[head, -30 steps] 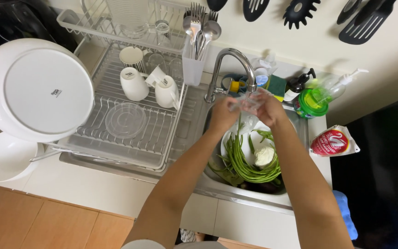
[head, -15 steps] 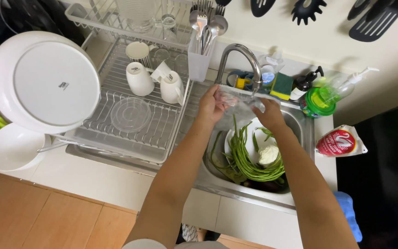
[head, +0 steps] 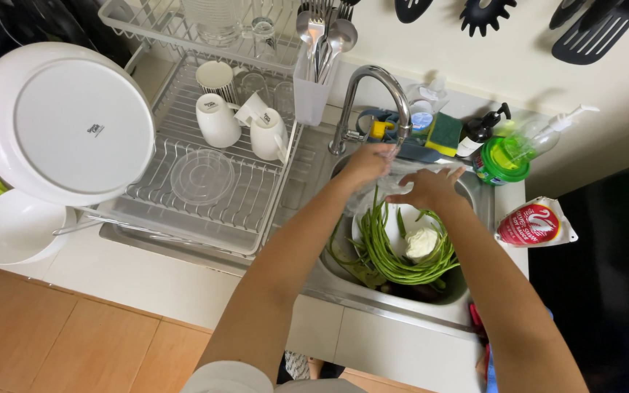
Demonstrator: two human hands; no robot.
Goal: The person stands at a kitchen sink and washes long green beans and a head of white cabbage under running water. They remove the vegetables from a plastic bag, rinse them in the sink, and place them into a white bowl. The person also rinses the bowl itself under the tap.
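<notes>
Rinsing under the faucet (head: 380, 84), both hands — left hand (head: 367, 161), right hand (head: 431, 188) — above long beans (head: 387, 251).

Big white plate (head: 63, 124) stood on edge left of the wire dish rack (head: 205, 196), which held two white mugs (head: 240, 127) and a clear lid (head: 202, 176). Cutlery holder (head: 313, 87) sat beside it. Green soap bottle (head: 507, 156) and red-white pouch (head: 536, 224) sat right of the sink. Black utensils (head: 591, 33) hung on the wall.

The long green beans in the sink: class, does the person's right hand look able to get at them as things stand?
Probably yes. The right hand hovers open just above the long green beans, which lie uncovered in the sink. Nothing sits between them; the tap and left hand are off to the side.
</notes>
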